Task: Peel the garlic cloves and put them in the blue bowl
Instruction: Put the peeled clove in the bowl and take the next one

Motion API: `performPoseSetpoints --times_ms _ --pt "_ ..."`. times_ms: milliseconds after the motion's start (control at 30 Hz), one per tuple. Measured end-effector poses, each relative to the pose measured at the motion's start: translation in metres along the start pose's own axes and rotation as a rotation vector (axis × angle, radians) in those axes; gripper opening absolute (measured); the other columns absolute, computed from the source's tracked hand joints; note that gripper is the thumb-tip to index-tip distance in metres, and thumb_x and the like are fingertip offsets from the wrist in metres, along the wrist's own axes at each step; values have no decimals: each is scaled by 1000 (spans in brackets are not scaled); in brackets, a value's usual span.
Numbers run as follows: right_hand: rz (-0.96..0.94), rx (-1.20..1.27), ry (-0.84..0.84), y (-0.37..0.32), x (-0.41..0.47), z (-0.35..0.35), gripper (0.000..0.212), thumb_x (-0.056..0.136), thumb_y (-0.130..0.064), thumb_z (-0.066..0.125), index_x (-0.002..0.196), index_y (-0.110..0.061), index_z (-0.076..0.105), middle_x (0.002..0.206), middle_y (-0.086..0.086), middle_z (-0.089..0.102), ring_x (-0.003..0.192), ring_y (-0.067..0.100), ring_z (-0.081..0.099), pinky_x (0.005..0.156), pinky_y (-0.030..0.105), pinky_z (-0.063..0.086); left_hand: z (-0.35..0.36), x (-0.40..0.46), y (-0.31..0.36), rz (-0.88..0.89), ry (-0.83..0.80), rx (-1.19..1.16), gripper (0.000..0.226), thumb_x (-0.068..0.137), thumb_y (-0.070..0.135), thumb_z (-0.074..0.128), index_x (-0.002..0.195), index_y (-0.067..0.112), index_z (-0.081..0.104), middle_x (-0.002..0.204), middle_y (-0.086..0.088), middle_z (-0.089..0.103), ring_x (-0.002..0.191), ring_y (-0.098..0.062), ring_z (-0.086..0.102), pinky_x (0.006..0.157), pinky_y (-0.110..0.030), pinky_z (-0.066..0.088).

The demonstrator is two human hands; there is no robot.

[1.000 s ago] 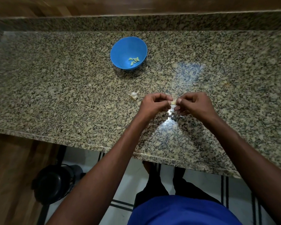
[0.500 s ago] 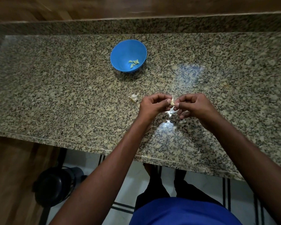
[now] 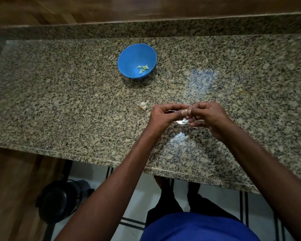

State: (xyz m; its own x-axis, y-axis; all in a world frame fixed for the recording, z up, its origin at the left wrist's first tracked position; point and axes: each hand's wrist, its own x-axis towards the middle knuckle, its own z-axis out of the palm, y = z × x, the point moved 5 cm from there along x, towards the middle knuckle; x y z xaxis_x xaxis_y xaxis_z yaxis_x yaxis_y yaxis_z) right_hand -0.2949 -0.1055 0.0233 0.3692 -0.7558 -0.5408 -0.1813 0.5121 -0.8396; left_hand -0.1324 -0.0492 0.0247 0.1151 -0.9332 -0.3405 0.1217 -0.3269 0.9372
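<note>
A small pale garlic clove (image 3: 186, 111) is pinched between the fingertips of my left hand (image 3: 165, 115) and my right hand (image 3: 208, 117), held just above the granite counter (image 3: 59, 101). Most of the clove is hidden by my fingers. The blue bowl (image 3: 129, 58) stands farther back on the counter and holds several peeled cloves (image 3: 143, 68). A piece of the garlic bulb (image 3: 143, 105) lies on the counter to the left of my left hand.
Bits of garlic skin (image 3: 185, 121) lie on the counter under my hands. A raised granite ledge (image 3: 146, 28) runs along the back. A black pot-like object (image 3: 59, 202) stands on the floor below the counter's front edge.
Both hands stayed together on the clove, with the fingertips shifting slightly around it. The camera view drifted a little, so the bowl sits lower in the frame.
</note>
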Motion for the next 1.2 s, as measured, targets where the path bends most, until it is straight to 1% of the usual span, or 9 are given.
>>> performPoseSetpoints --times_ms 200,334,467,601,767,901,1001,1101,1201 --pt "23 39 41 0 0 4 10 89 -2 68 79 -4 65 75 10 65 61 14 60 54 25 55 1 -2 0 24 34 38 24 89 7 78 112 1 76 107 -9 78 100 -27 75 92 -41 61" --pt "57 81 19 3 3 6 9 90 -1 65 81 -4 64 74 9 62 60 14 56 51 24 52 0 -2 1 16 41 17 23 89 4 76 112 0 75 107 -11 78 93 -23 75 88 -37 61" --pt "64 92 -8 6 3 5 4 91 -3 67 90 1 68 77 10 65 63 16 59 51 24 54 -1 -2 3 22 56 28 21 90 4 75 111 3 77 105 -9 79 91 -20 74 85 -33 61" --pt "58 52 -36 4 0 1 15 92 -9 71 100 4 69 84 12 71 64 16 63 53 25 55 -2 -2 4 35 72 37 19 91 6 75 110 5 77 104 -6 79 93 -17 74 82 -29 59" --pt "20 -42 -23 -4 -3 -1 14 88 -6 75 94 6 71 86 16 74 64 19 68 55 27 57 0 -3 6 37 51 36 19 90 3 75 109 1 76 103 -9 79 93 -15 75 80 -24 58" --pt "48 -48 -39 -8 -5 -2 11 87 -6 75 91 4 71 87 18 75 65 19 71 57 26 59 1 -3 5 38 36 45 19 89 4 76 108 1 77 103 -9 78 97 -19 75 84 -27 59" --pt "82 -24 -37 -6 -5 -2 8 87 -3 75 85 2 70 88 18 74 67 19 72 59 25 59 2 -3 5 37 18 62 19 89 6 77 107 1 77 103 -9 78 98 -23 75 88 -34 61" --pt "120 27 -10 -3 -4 -2 7 85 -2 75 82 1 69 93 17 72 75 19 72 68 27 62 3 -3 5 43 10 91 19 88 8 79 106 2 78 101 -9 78 99 -26 75 91 -39 61" --pt "160 77 21 -1 -2 0 7 85 0 73 83 2 67 97 17 69 77 19 72 69 26 63 3 -4 7 55 20 127 19 88 9 80 106 4 78 100 -7 79 96 -24 76 89 -37 62"
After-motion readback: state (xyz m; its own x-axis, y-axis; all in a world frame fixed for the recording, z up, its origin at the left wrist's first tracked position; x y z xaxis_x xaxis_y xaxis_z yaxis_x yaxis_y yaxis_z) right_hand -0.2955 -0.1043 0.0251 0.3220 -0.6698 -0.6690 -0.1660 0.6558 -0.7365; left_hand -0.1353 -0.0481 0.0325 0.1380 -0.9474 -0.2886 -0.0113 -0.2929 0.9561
